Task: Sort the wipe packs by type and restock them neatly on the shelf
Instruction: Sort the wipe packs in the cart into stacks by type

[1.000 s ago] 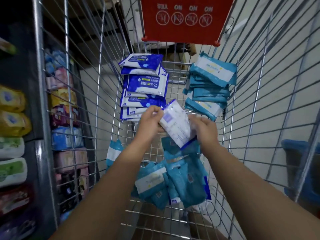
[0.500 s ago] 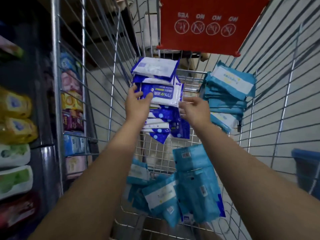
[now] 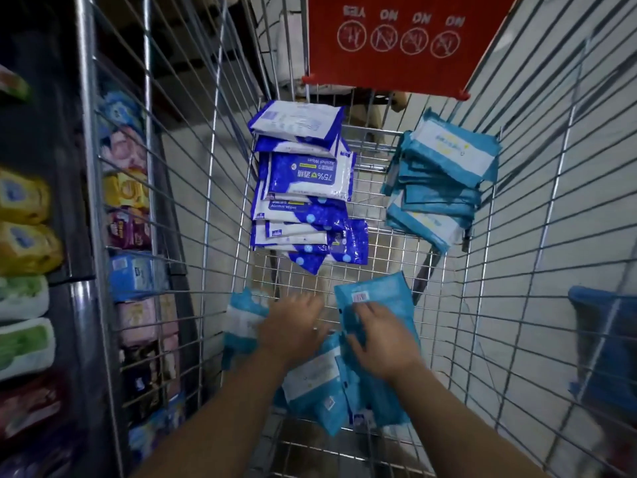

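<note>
Reaching down into the wire cart [image 3: 206, 174] with both hands, close together near its floor. With the left hand [image 3: 293, 326], low over the mesh, between a pale blue pack [image 3: 243, 315] just to its left and the loose teal packs [image 3: 317, 384] under the wrist; too blurred to tell whether curled round anything. With the right hand [image 3: 382, 343], resting on a large teal pack [image 3: 379, 294], fingers [image 3: 360, 317] laid over its left edge; cannot tell whether gripping or merely pressing. Beyond the left hand, farther into the cart: a dark blue alcohol wipe stack [image 3: 303, 181], leaning and fanned out. Beyond and to the right of the right hand: a teal stack [image 3: 444, 174], well apart from the dark blue one. Above both stacks, a red sign [image 3: 396, 39] with upside-down lettering. Left of the left hand, outside the cart wire: a shelf [image 3: 24, 208] of yellow, green and pink packs.
</note>
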`<state>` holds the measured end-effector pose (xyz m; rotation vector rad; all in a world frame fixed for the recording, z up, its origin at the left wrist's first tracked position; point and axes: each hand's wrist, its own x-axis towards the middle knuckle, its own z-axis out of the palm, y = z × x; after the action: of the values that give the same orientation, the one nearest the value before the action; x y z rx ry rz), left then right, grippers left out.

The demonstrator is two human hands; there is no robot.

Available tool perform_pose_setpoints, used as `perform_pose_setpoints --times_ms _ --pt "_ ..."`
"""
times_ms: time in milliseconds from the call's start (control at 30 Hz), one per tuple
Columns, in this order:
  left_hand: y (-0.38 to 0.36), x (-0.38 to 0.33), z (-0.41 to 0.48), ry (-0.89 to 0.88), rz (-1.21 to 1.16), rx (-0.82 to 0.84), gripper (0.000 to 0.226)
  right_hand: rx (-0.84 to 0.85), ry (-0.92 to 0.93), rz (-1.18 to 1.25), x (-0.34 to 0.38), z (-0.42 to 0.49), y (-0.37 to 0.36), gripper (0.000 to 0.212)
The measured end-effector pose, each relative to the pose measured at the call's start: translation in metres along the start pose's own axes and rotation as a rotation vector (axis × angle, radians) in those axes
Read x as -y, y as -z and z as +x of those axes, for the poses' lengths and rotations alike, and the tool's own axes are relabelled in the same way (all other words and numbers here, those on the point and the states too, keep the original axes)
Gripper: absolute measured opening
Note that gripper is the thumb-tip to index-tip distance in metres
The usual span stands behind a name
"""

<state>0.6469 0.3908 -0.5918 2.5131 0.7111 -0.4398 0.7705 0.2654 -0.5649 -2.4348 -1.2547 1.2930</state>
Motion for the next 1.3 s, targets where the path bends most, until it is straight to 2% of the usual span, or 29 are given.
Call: perform_pose_setpoints --times_ms 100,200,300,400,500,567,600,667,733,800,833,900,1033,1167,1300 --pt "-0.013 -0.009 -0.022 0.014 -0.044 0.234 0.038 0.104 0.138 -0.197 -0.005 -0.009 -0.017 0.050" --pt "-0.012 -0.018 -0.024 0.097 -0.024 0.330 0.053 0.144 0.268 -0.353 -0.007 -0.010 -0.026 0.068" --pt "-0.006 -0.022 -0.019 0.162 0.036 0.453 0.060 0.150 0.272 -0.420 -0.009 -0.012 -0.027 0.079" --pt "0.000 -0.027 -0.016 0.198 0.072 0.398 0.053 0.130 0.258 -0.467 -0.015 -0.017 -0.021 0.070" --pt "0.002 -0.036 -0.017 0.214 0.274 0.161 0.048 0.053 0.247 -0.550 -0.028 -0.025 -0.009 0.057" --pt "-0.001 -0.043 -0.018 0.119 0.323 0.056 0.043 -0.029 0.196 -0.633 -0.035 -0.029 0.000 0.057" --pt "-0.005 -0.047 -0.019 0.040 0.291 0.054 0.037 -0.056 0.169 -0.654 -0.037 -0.029 0.004 0.056" --pt "-0.013 -0.059 -0.025 -0.062 0.164 0.180 0.028 -0.047 0.154 -0.632 -0.038 -0.031 0.006 0.056" --pt "-0.027 -0.068 -0.030 -0.085 0.091 0.371 0.044 0.043 0.161 -0.601 -0.038 -0.032 0.000 0.081" --pt "-0.040 -0.074 -0.032 -0.072 0.114 0.435 0.058 0.162 0.140 -0.654 -0.039 -0.035 -0.010 0.112" --pt "-0.044 -0.074 -0.032 -0.068 0.123 0.421 0.055 0.178 0.122 -0.686 -0.041 -0.035 -0.014 0.117" --pt "-0.050 -0.073 -0.031 -0.012 0.023 0.362 0.040 0.122 0.063 -0.682 -0.046 -0.033 -0.015 0.114" --pt "-0.058 -0.066 -0.030 0.197 -0.433 0.249 0.019 0.007 0.000 -0.661 -0.044 -0.023 -0.005 0.090" --pt "-0.048 -0.070 -0.026 0.277 -0.616 0.126 0.028 0.001 0.055 -0.599 -0.043 -0.020 0.001 0.080" --pt "-0.002 -0.073 -0.017 0.155 -0.814 -0.083 0.028 0.049 0.078 -0.454 -0.042 -0.022 0.004 0.072"
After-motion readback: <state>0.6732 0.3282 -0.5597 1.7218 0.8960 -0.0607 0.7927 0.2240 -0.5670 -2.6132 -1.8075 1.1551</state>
